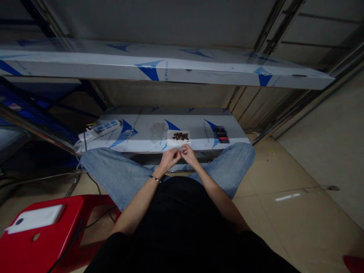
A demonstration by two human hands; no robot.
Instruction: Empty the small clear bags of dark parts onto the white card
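On my feed, the person's left hand (168,159) and right hand (189,156) are raised close together, and their fingertips (178,151) meet in a pinch right at the front edge of the bench. Whatever they may be pinching is too small for me to make out, so I cannot tell if they hold anything. A thin dark bracelet (155,179) circles the left wrist. Just beyond the fingertips, a white square of paper (178,138) lies on the bench, with a small heap of dark brown bits (180,136) on it. I can't identify the bits from here. Just to the left of the paper lies a clear plastic sheet (157,131). Farther right sits a small dark object (222,134) with red on it, too blurred to read. Well to the left lies a white power strip (99,131) with blue switches. The steel bench (176,123) wears a film printed with blue, and a matching shelf (165,64) runs above it. The person sits with jeans-clad knees (113,168) on either side of the bench's front. A red stool (48,223) stands at lower left on the tiled floor (284,216).
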